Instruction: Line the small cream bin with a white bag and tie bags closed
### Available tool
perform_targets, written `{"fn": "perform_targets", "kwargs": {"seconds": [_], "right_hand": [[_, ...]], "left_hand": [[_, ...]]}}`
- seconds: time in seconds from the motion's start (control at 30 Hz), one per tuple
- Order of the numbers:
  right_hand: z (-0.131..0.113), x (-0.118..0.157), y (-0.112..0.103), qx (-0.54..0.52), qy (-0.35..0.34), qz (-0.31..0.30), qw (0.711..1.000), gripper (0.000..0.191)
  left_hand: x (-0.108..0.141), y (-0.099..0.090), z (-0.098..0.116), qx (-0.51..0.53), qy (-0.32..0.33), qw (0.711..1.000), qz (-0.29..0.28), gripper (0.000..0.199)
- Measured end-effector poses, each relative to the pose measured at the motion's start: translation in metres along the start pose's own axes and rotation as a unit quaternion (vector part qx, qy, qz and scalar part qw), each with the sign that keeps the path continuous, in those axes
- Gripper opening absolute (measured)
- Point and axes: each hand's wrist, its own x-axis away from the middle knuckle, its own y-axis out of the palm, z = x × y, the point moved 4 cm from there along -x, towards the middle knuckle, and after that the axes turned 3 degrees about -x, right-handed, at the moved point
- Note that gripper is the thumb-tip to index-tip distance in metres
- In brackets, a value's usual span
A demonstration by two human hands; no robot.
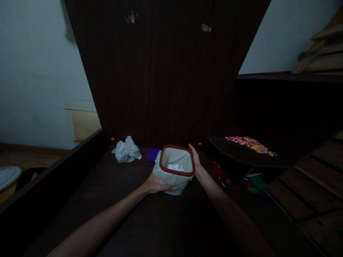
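Note:
Between my two hands is a small trash bin (174, 185), lined with a pale plastic bag that folds over its outside. A brown square rim (177, 172) sits on top, and some crumpled white paper (174, 167) lies inside. My left hand (158, 184) grips the bin's near left side, thumb across the front. On the right side, my right hand (196, 159) presses against the wall, its fingers partly hidden behind the rim. Left of the bin lie a crumpled white plastic bag (127, 150) and a purple cloth-like piece (153, 154).
A dark wooden panel (160, 78) rises behind the dark surface (107, 210). At left runs a raised side board (53, 167). To the right, a curved shelf (222, 144) carries a strip of colourful small pieces (250, 144), with red and green items (252, 189) below.

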Motion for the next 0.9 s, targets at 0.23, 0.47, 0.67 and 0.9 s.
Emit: {"fn": "perform_targets", "kwargs": {"seconds": [0.23, 0.47, 0.67, 0.9], "right_hand": [[0.003, 0.034, -0.024, -0.010, -0.066, 0.092, 0.994, 0.052], [0.007, 0.021, -0.026, -0.019, -0.171, 0.144, 0.974, 0.043], [-0.001, -0.009, -0.037, -0.025, -0.220, 0.178, 0.959, 0.047], [0.000, -0.035, -0.049, -0.008, -0.259, 0.210, 0.943, 0.049]], "left_hand": [[-0.030, 0.001, -0.007, 0.045, 0.030, 0.996, 0.069, 0.120], [-0.074, 0.010, -0.012, 0.081, 0.044, 0.993, 0.078, 0.127], [-0.101, 0.007, -0.021, 0.074, 0.038, 0.994, 0.072, 0.128], [-0.122, 0.003, -0.030, 0.040, 0.042, 0.997, 0.054, 0.107]]}}
